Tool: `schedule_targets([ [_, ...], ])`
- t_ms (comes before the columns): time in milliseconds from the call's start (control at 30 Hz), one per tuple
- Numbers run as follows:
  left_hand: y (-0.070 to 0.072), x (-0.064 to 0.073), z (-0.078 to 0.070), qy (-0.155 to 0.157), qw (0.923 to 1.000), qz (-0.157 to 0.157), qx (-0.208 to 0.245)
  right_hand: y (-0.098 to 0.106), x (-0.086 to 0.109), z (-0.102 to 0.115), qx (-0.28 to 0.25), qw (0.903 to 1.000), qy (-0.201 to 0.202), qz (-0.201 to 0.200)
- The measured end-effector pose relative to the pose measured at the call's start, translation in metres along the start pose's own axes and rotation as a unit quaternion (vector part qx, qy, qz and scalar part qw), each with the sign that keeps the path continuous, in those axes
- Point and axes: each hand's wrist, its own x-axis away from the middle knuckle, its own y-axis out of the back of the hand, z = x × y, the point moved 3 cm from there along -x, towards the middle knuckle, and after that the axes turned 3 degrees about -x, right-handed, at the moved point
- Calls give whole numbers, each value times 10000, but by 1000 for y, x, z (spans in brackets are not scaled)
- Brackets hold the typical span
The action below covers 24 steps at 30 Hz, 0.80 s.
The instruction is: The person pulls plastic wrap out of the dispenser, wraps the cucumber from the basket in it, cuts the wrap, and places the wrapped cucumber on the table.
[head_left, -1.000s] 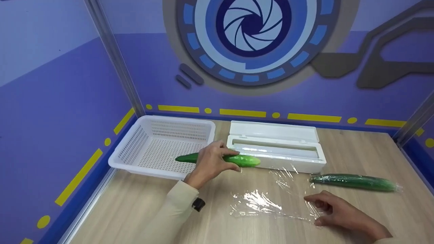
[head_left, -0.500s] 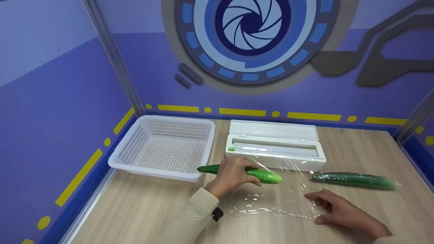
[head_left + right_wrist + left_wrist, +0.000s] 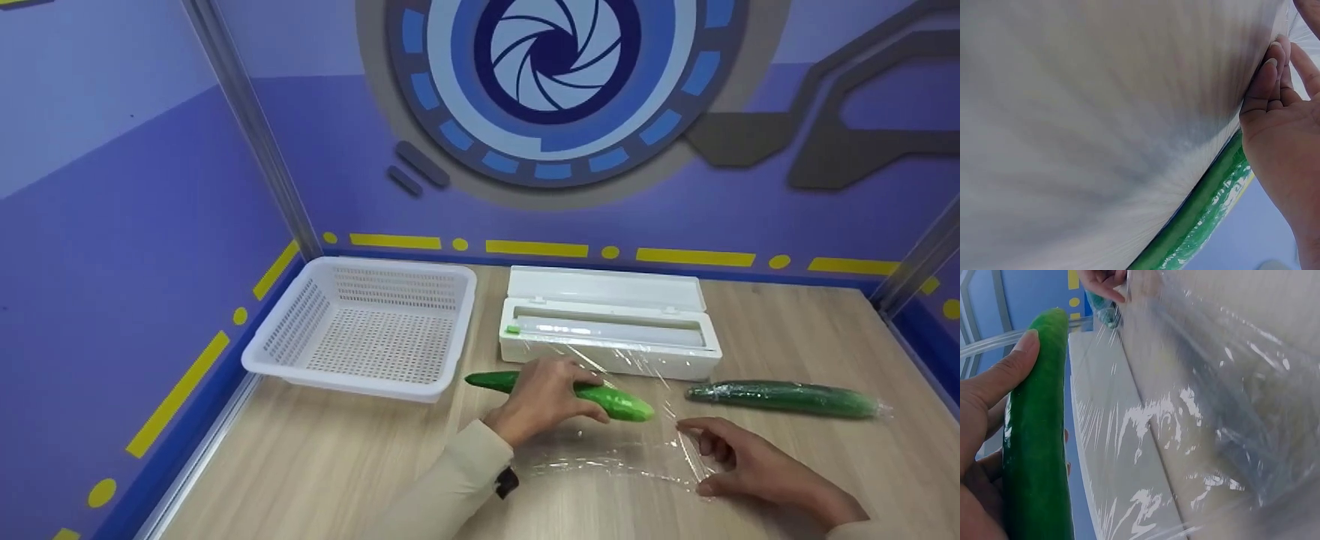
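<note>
Centre, slightly low: left hand [image 3: 544,397] grips a green cucumber [image 3: 621,403] over clear film [image 3: 592,459]. Lower right: right hand [image 3: 761,466] holds the film's near-side edge. Right: film-wrapped cucumber [image 3: 784,399] on wooden table [image 3: 300,457]. Behind, past centre: open white box [image 3: 606,309], roll [image 3: 622,332] inside. Left of centre: white perforated basket [image 3: 345,380].

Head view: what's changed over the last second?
The left hand carried its cucumber rightward and toward the person, away from the basket and over the film. No new grip or release shows. The right hand stayed at the film's edge; basket, box and wrapped cucumber stayed put.
</note>
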Motion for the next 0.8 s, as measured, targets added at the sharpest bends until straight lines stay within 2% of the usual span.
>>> schedule_targets([
  [167,-15,-2,-11,-213,9993,-71,-298,-1,-1,0,-67,9999,66,-56],
  [267,-26,-6,-18,-270,9991,-99,-302,-1,0,0,-70,9998,177,-67],
  [500,-46,-15,-30,-209,9992,-33,-341,0,0,-4,-38,10000,-11,4],
  [700,-63,-15,-36,-29,9982,237,-557,-1,-1,-3,31,9993,360,-13],
  [800,-71,-15,-38,-14,9982,269,-534,0,0,-3,67,9995,305,-21],
])
